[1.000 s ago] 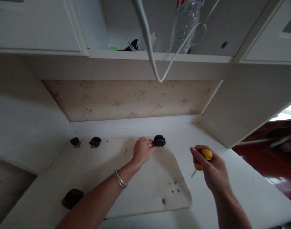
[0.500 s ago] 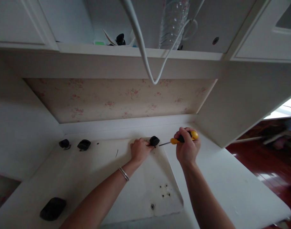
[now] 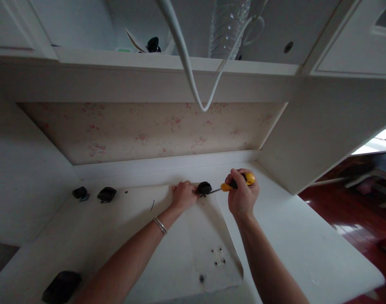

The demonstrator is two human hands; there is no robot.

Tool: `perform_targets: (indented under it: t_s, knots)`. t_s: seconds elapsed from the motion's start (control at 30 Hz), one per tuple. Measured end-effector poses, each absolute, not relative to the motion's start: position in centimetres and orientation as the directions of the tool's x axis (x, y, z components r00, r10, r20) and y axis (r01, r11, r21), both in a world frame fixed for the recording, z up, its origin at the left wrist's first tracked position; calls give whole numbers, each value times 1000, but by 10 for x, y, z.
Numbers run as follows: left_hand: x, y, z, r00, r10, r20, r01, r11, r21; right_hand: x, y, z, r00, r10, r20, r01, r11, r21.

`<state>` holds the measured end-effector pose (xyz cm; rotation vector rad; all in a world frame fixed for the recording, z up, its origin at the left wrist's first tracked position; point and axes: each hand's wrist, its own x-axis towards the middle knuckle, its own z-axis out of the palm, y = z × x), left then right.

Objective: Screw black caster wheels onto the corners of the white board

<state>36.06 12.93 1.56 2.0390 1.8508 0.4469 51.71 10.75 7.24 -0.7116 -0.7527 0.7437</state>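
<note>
A yellow-and-black screwdriver [image 3: 236, 182] is wrapped in the fingers of my right hand [image 3: 243, 196]. Its shaft points left, and the tip reaches the base of a black caster [image 3: 204, 188] at the far right corner of a white board [image 3: 180, 240]. Against that caster's left side, the fingers of my left hand [image 3: 185, 195] are closed, partly hidden behind it. A metal bangle circles my left wrist. Small screw holes dot the board near its right edge. To the left lie another black caster [image 3: 106, 194] and one with a metal plate [image 3: 81, 193].
A larger dark object [image 3: 61, 287] sits at the lower left. Overhead, a white cable [image 3: 193, 84] loops down before an open shelf with a clear plastic bottle [image 3: 228, 29]. White cabinet sides flank the worktop [image 3: 294, 240]; a thin dark piece [image 3: 152, 205] lies on the board.
My right hand has moved slightly left with the screwdriver, bringing its tip in under the caster's edge. My left hand stays at the caster. The view has shifted a little.
</note>
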Motion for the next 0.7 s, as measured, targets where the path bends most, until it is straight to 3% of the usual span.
perform_targets:
  t_s: [0.37, 0.7]
  knots:
    - [357, 131, 12, 84, 996, 40, 896, -93, 434, 515, 122, 70, 540, 753, 376, -305, 592, -746]
    - [359, 123, 7, 69, 996, 53, 893, -85, 443, 523, 140, 54, 530, 809, 253, -442, 518, -732]
